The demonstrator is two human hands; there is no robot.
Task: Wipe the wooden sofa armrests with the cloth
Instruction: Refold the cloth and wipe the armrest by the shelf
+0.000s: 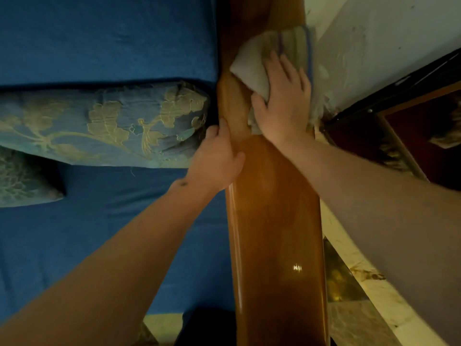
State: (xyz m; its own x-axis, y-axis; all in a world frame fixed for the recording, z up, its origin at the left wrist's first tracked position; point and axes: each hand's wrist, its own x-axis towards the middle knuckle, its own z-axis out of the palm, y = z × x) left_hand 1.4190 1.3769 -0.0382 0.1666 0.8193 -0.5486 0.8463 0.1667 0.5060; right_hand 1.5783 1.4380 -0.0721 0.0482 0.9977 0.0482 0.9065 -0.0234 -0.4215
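A glossy brown wooden armrest [274,233] runs from the bottom of the view up the middle. On its far part lies a pale grey cloth [252,63] with a blue stripe. My right hand [282,101] presses flat on the cloth, fingers spread over it and thumb hooked round its near edge. My left hand [217,158] rests on the armrest's left edge, fingers curled over the side next to the cushion, with nothing in it. Part of the cloth is hidden under my right palm.
A blue sofa seat [99,221] fills the left side, with a blue floral cushion [104,126] touching the armrest. A white wall [374,46] stands close on the right. A dark framed piece [411,126] and a pale floor strip [361,283] lie to the right.
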